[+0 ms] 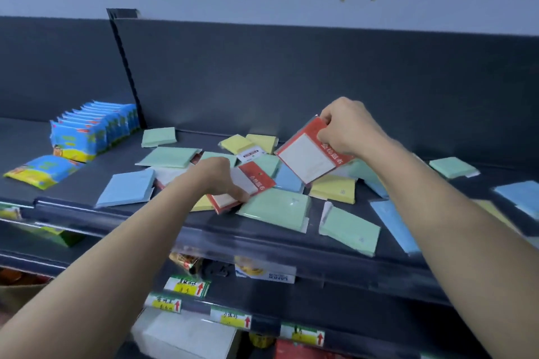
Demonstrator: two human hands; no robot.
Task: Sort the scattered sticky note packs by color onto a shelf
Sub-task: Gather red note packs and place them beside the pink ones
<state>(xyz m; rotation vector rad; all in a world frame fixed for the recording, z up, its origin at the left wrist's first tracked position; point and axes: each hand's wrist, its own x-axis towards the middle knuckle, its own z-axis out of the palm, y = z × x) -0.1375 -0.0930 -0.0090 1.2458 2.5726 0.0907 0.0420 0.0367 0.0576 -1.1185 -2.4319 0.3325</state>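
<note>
Nearest us, the left forearm (102, 271) and right forearm (452, 227) reach up from the lower corners toward the dark shelf (204, 137).

The left hand's fingers (240, 194) are curled round a red-edged pack (250, 182). The thumb presses its lower edge, and the pack lies low on the heap, touching the packs under it. The left hand (215, 176) sits knuckles-up over the heap's middle.

The right hand's fingers (323, 137) pinch the top corner of a second red-edged pack (309, 157), which is tilted and held above the heap. We see the right hand (347, 128) higher than the left and nearer the back panel.

The other sticky note packs lie scattered flat around both hands. A green pack (275, 207) lies just beside the left thumb, with another green pack (350, 230) at the shelf's front edge. A yellow pack (332, 188) lies below the lifted one, a blue pack (127, 186) to the left, and a far blue pack (519, 195) well off to the right.

Blue snack packets (90, 131) stand in a row at the far left of the shelf. Price labels (189, 285) hang on the rails below.
</note>
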